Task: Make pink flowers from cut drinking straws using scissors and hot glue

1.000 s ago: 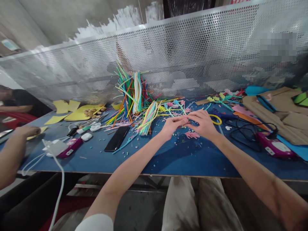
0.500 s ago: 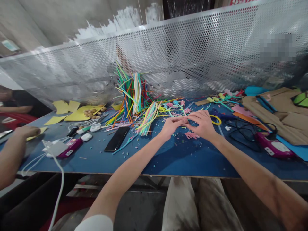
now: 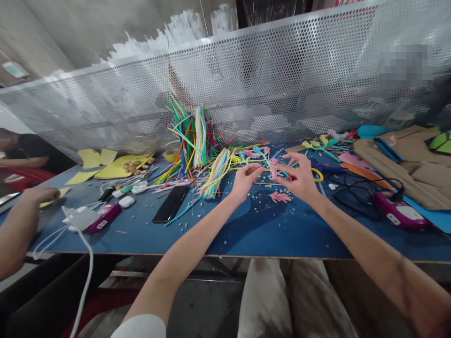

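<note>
My right hand (image 3: pixel 299 177) pinches a small fuzzy pink pipe-cleaner piece (image 3: pixel 274 170) between thumb and forefinger, its other fingers raised and apart. To its left, my left hand (image 3: pixel 244 182) has thumb and forefinger closed together. Whatever may be between those fingertips is too small to make out. A pink feathery pipe-cleaner piece (image 3: pixel 281 197) lies on the blue table (image 3: pixel 253 234) just below my hands. Tiny coloured clippings are scattered around it. Behind my left hand rests a bundle of pastel pipe cleaners (image 3: pixel 217 173).
A black phone (image 3: pixel 171 203) lies to the left, near a purple power strip (image 3: pixel 104 218) with white cables. Another purple strip (image 3: pixel 401 212) and cardboard (image 3: pixel 391 164) are on the right. Upright pipe cleaners (image 3: pixel 192 141) stand before a perforated metal screen (image 3: pixel 275 80). Another person's hand (image 3: pixel 44 193) is at far left.
My hands have moved apart from where their fingertips met. The pink piece now shows in my right fingers, and my right fingers have spread and lifted.
</note>
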`<state>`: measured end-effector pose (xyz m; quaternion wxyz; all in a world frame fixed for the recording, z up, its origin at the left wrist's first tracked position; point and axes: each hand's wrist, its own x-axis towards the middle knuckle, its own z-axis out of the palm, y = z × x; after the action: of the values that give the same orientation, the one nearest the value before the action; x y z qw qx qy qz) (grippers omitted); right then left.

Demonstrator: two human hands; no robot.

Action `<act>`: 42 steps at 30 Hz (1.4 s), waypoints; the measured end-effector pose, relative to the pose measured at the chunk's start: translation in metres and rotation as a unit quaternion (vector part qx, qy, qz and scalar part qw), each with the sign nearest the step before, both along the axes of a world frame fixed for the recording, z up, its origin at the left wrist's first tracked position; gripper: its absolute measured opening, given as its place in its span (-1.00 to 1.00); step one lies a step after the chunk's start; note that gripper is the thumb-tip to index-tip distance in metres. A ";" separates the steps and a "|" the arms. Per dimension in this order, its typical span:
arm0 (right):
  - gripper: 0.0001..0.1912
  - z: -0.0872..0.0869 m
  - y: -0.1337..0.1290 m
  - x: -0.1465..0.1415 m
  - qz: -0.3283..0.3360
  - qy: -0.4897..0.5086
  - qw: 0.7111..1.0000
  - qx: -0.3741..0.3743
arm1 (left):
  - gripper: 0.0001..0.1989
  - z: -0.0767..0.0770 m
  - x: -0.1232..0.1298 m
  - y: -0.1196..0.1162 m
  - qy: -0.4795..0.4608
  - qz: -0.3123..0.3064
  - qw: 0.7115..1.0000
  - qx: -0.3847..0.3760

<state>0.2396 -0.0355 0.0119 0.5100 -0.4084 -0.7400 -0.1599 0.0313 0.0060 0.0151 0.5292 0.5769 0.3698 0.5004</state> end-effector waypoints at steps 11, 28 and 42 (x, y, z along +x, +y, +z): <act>-0.69 -0.001 -0.004 -0.007 0.029 0.013 0.999 -0.001 | -0.65 0.002 0.004 -0.009 -0.040 -0.185 0.982 -0.018; -0.66 0.005 -0.013 -0.010 0.070 -0.037 0.996 -0.028 | -0.62 0.004 -0.002 -0.010 -0.024 -0.213 0.977 -0.019; -0.77 0.005 -0.012 -0.007 -0.009 -0.060 0.998 0.007 | -0.69 0.008 0.001 -0.011 0.046 -0.117 0.990 0.057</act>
<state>0.2329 -0.0478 0.0171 0.4660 -0.4015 -0.7642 -0.1941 0.0322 -0.0051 0.0229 0.5333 0.6676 0.2946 0.4280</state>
